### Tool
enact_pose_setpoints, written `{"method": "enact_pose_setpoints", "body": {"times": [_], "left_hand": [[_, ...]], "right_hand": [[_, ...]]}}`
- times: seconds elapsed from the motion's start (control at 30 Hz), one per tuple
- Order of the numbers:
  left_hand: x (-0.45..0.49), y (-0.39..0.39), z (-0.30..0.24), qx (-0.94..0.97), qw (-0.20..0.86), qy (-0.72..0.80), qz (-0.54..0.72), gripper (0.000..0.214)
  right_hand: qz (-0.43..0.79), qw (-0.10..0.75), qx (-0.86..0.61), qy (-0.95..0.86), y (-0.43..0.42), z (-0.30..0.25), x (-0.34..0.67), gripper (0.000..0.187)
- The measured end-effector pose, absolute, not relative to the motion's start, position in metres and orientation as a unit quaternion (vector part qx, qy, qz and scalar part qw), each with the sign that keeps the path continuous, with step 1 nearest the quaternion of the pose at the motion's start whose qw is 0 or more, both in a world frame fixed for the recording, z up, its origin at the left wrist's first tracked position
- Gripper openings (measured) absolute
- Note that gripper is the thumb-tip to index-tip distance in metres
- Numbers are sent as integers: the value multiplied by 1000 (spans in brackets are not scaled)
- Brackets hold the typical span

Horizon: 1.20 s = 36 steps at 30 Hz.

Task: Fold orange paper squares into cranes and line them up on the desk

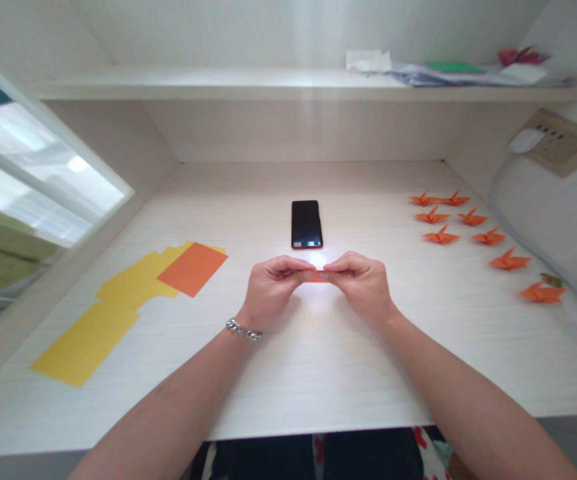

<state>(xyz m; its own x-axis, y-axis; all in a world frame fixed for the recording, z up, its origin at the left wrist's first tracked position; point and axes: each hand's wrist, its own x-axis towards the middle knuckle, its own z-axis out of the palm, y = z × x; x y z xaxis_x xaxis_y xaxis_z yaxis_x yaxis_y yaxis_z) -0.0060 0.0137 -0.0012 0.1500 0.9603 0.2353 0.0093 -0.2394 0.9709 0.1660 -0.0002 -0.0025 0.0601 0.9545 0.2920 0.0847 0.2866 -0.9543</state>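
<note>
Between my two hands is a small folded piece of orange paper, mostly hidden by the fingers. My left hand pinches its left end between thumb and fingers, and a silver chain bracelet circles that wrist. The right end is pinched the same way by my right hand. Just beyond the hands lies a black phone, screen up. Off to the left, an orange paper sheet rests on spread yellow paper sheets.
Several folded orange paper cranes stand in two rough rows at the right. Behind them a cable runs from a plug in the wall socket. A shelf holding papers spans the back.
</note>
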Motion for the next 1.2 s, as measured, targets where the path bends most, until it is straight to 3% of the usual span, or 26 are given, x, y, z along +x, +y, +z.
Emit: {"method": "enact_pose_setpoints", "body": {"times": [0.17, 0.3, 0.77, 1.2], "left_hand": [[-9, 18, -5, 534, 532, 427, 500, 16], [-10, 19, -4, 509, 603, 428, 440, 22], [-14, 20, 1, 529, 624, 409, 404, 19], [-20, 19, 6, 544, 615, 388, 419, 8]], "right_hand": [[508, 511, -469, -511, 5, -7, 165, 20], [529, 487, -483, -500, 7, -10, 167, 22], [619, 458, -442, -461, 1, 0, 167, 30], [629, 479, -397, -466, 0, -3, 167, 20]]}}
